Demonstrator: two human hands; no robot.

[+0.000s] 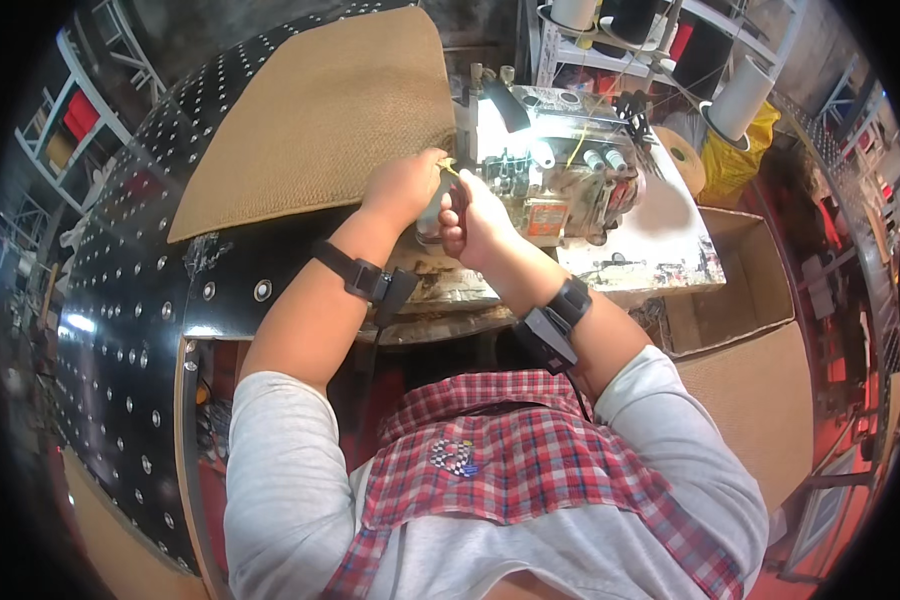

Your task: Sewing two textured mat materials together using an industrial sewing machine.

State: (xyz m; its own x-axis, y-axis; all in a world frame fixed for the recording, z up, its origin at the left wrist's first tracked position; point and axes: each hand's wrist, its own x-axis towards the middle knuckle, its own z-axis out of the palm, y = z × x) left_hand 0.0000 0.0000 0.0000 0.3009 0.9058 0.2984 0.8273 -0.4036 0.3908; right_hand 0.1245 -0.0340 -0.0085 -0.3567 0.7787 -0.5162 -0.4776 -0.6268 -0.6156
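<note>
My left hand (pixel 402 188) is closed in a pinch on a short yellow thread (pixel 449 165) beside the machine's left end. My right hand (pixel 484 226) is close by, its fingers curled round a small dark-handled tool (pixel 458 196) whose tip points toward the thread; its exact kind is hard to make out. Just beyond both hands stands an overlock sewing machine (pixel 550 215) with a bright lamp glow on its top. A large brown woven mat (pixel 320 120) with rounded corners lies to the left, its right edge next to my left hand.
A black table with rows of air holes (pixel 135 300) spreads to the left. Thread cones (pixel 742 97) stand on holders at the back right. A yellow bag (pixel 745 150) and an open cardboard box (pixel 735 275) are on the right, with another brown sheet (pixel 750 400) below the box.
</note>
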